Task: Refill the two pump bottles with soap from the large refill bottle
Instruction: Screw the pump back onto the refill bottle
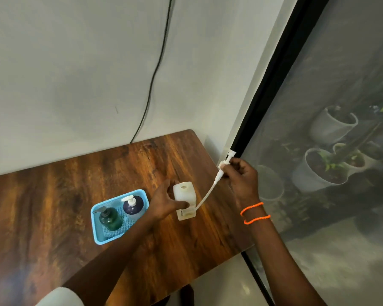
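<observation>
Two pump bottles (119,212) unfilled yet (both capped, in blue tray (97,235) left of fingers). Left hand (166,203) gripping opened square white plastic bottle (183,192) on table (53,195); right hand (241,175) pinching its withdrawn white pump with tube (210,191).

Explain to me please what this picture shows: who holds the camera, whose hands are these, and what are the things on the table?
No machine here: a person wears one camera on the head, looking forward and down at their own hands. The left hand holds a white square bottle standing on the wooden table, its top hole open. The right hand, with orange bands at the wrist, holds the pump taken out of that bottle; its long tube hangs down toward the table. A blue tray holds two more bottles, one green and one dark, both with their pumps on.
</observation>
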